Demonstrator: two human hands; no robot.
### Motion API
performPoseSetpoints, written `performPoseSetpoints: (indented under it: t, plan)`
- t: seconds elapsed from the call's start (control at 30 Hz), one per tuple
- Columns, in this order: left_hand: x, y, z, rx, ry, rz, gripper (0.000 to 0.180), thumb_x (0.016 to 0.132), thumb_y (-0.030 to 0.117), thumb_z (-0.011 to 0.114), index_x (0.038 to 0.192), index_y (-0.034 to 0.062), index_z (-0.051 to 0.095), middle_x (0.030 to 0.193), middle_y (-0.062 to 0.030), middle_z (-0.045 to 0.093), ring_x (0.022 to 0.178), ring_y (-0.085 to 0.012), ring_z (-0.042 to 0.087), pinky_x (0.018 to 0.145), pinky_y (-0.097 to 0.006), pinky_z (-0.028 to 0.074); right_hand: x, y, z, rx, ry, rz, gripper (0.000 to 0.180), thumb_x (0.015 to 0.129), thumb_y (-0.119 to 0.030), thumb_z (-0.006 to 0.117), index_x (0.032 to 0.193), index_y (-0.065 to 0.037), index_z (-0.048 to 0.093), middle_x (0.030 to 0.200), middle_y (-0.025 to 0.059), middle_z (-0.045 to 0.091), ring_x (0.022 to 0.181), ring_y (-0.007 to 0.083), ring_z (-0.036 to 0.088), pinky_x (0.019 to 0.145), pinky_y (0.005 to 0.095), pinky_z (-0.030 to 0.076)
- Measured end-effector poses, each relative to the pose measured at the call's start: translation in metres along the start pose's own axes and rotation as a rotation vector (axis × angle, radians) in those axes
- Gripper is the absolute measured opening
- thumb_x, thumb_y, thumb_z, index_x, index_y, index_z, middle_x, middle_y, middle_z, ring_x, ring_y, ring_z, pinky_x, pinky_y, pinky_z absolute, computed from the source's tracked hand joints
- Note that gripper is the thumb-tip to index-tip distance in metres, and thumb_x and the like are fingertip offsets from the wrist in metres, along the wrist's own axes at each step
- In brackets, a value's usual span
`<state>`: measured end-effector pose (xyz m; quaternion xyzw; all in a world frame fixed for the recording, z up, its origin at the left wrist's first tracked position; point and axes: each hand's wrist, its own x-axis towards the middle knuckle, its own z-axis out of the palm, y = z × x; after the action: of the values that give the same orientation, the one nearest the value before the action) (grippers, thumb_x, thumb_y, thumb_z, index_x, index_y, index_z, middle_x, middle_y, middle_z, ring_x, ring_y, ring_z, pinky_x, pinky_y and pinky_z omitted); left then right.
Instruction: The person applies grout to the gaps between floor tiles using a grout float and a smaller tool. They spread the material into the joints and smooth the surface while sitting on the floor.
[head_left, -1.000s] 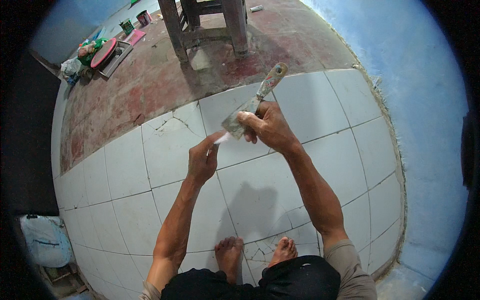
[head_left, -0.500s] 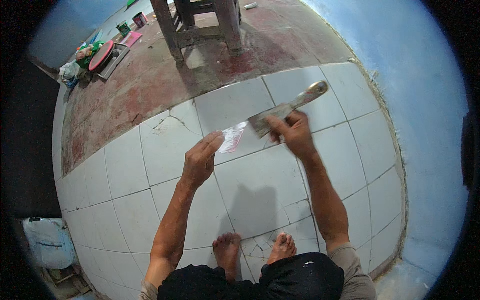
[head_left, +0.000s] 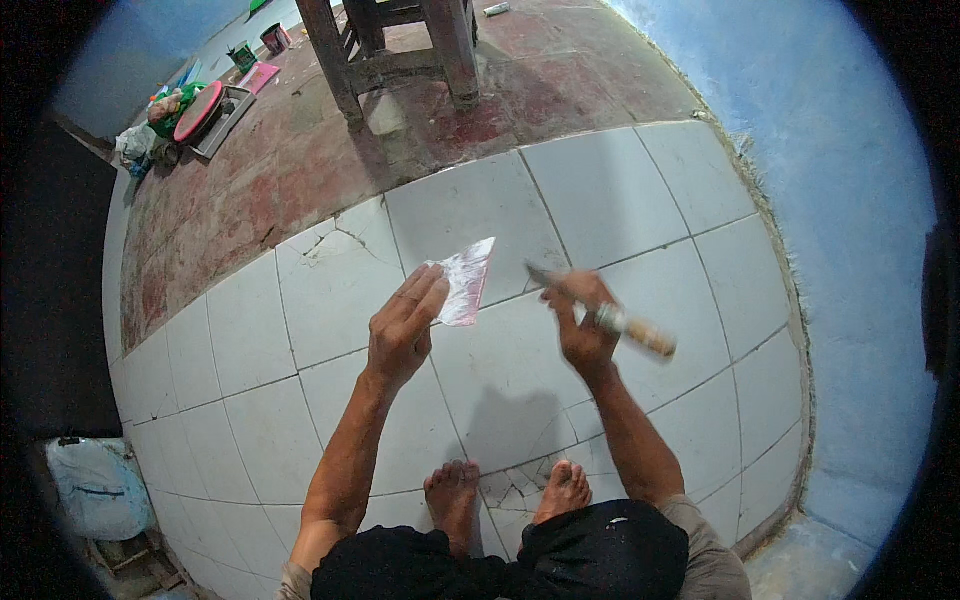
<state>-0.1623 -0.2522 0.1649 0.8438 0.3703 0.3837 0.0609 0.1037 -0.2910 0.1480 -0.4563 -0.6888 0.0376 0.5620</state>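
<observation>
Pinched in my left hand (head_left: 408,318) is a small flat pink piece (head_left: 465,285), its upper face smeared with white paste. My right hand (head_left: 585,325) grips a putty knife (head_left: 608,316) close to its blade. The wooden handle points down to the right, and the narrow-looking blade edge is turned toward the pink piece with a gap between them. Motion blurs the knife slightly. Both hands are held above the white floor tiles (head_left: 520,360).
A dark wooden stool (head_left: 400,75) stands ahead on the worn red floor (head_left: 250,190). At the far left are a round pink-rimmed item (head_left: 200,110), bags and small cans. A blue wall (head_left: 840,250) runs along the right. Cracked tile pieces (head_left: 515,492) lie by my feet.
My right hand has drawn down and turned, swinging the putty knife's handle from upper right to lower right. The pink piece has tilted so more of its white-smeared face shows.
</observation>
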Motion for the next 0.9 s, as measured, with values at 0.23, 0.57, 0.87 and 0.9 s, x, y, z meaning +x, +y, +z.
performPoseSetpoints:
  t: [0.23, 0.57, 0.87, 0.9]
  plan:
    - [0.005, 0.018, 0.009, -0.015, 0.034, 0.001, 0.036, 0.091, -0.005, 0.062, 0.124, 0.0072, 0.063, 0.126, -0.0178, 0.068, 0.119, -0.0362, 0.065, 0.096, -0.043, 0.059, 0.006, -0.079, 0.014, 0.093, 0.091, -0.075, 0.027, 0.087, 0.004, 0.074, 0.112, -0.004, 0.067, 0.095, 0.0115, 0.071, 0.082, 0.0206, 0.072, 0.062, 0.0303, 0.059]
    - [0.001, 0.044, 0.023, -0.159, 0.106, -0.021, 0.024, 0.104, 0.003, 0.048, 0.124, 0.0005, 0.06, 0.117, -0.0259, 0.07, 0.108, -0.037, 0.071, 0.089, -0.045, 0.06, 0.013, -0.043, 0.017, -0.088, 0.048, 0.19, 0.016, 0.095, 0.001, 0.064, 0.111, 0.003, 0.065, 0.092, 0.0146, 0.071, 0.084, 0.0225, 0.072, 0.073, 0.0334, 0.058]
    - [-0.016, 0.053, 0.042, -0.868, 0.112, -0.561, 0.032, 0.102, -0.002, 0.052, 0.134, 0.0005, 0.054, 0.115, -0.0177, 0.071, 0.105, -0.0255, 0.072, 0.083, -0.037, 0.062, 0.004, -0.036, 0.019, 0.478, 0.254, 0.578, 0.015, 0.101, -0.004, 0.057, 0.111, 0.006, 0.062, 0.096, 0.0128, 0.069, 0.073, 0.0132, 0.068, 0.066, 0.0275, 0.059]
    - [-0.015, 0.053, 0.042, -0.905, 0.093, -0.578, 0.033, 0.103, -0.001, 0.051, 0.135, -0.0003, 0.051, 0.117, -0.0177, 0.069, 0.105, -0.0259, 0.071, 0.085, -0.038, 0.062, 0.004, -0.038, 0.017, 0.49, 0.256, 0.593, 0.015, 0.101, -0.003, 0.057, 0.111, 0.006, 0.062, 0.096, 0.0128, 0.069, 0.073, 0.0133, 0.068, 0.066, 0.0277, 0.058]
